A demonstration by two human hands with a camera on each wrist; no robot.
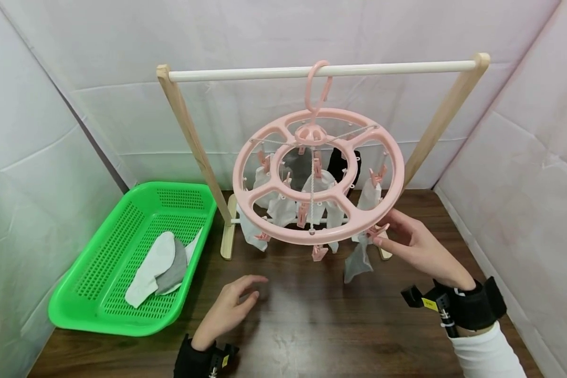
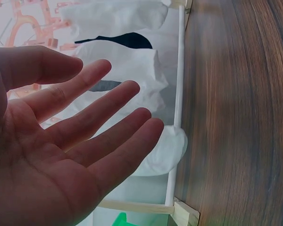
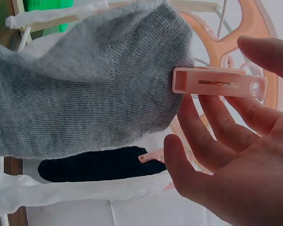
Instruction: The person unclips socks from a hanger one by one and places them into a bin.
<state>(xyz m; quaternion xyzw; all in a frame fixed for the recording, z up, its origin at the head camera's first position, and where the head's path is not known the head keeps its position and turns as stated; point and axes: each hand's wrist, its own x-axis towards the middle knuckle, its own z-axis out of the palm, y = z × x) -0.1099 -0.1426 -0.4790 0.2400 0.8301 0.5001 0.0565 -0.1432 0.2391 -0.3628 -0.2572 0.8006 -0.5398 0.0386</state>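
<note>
A grey sock (image 3: pixel 99 89) hangs from a pink clip (image 3: pixel 217 83) on the near right rim of a round pink drying hanger (image 1: pixel 368 218). My right hand (image 1: pixel 418 247) is at this clip. In the right wrist view, its fingers (image 3: pixel 226 127) are loosely bent behind and beside the clip, and the thumb stands apart from it. My left hand (image 1: pixel 229 307) is held over the table in front of the hanger, its palm bare and fingers spread loosely in the left wrist view.
The hanger hooks over a white rod (image 1: pixel 245 74) on a wooden stand (image 1: pixel 189 136). White, grey and black socks hang from its other clips. At left, a green basket (image 1: pixel 71 310) holds white socks (image 1: pixel 151 268) and a grey sock (image 1: pixel 174 270). White sheets surround the brown table (image 1: pixel 302 336).
</note>
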